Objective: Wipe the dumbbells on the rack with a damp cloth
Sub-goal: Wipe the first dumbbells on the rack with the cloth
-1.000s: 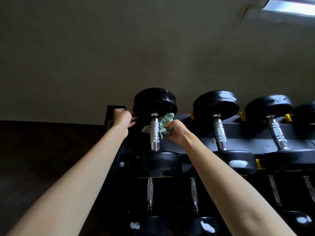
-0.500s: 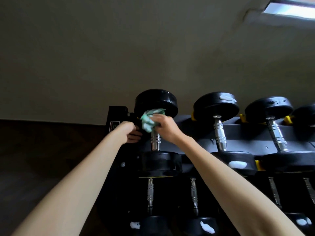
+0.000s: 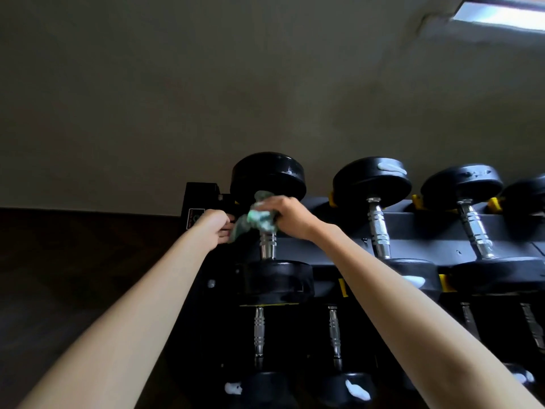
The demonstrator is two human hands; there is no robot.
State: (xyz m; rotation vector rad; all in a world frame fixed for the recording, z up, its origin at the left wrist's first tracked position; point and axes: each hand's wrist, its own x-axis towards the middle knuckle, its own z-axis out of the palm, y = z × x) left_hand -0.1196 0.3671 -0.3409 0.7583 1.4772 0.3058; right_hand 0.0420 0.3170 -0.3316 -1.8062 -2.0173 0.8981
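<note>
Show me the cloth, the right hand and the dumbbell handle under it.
cloth (image 3: 259,220), head view, bunched middle.
right hand (image 3: 292,215), head view, back of the hand.
handle (image 3: 267,247), head view, bare chrome below the cloth.

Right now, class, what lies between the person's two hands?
In the head view, the green cloth, bunched on the leftmost dumbbell's handle, lies between left hand and right hand.

Dim scene; daylight from window (image 3: 501,13) upper right; cloth (image 3: 259,219) motion-blurred; wide-angle distortion.

Plain grey wall (image 3: 206,84) behind; dark floor (image 3: 73,261) lower left; bright window strip (image 3: 501,13) top right.
</note>
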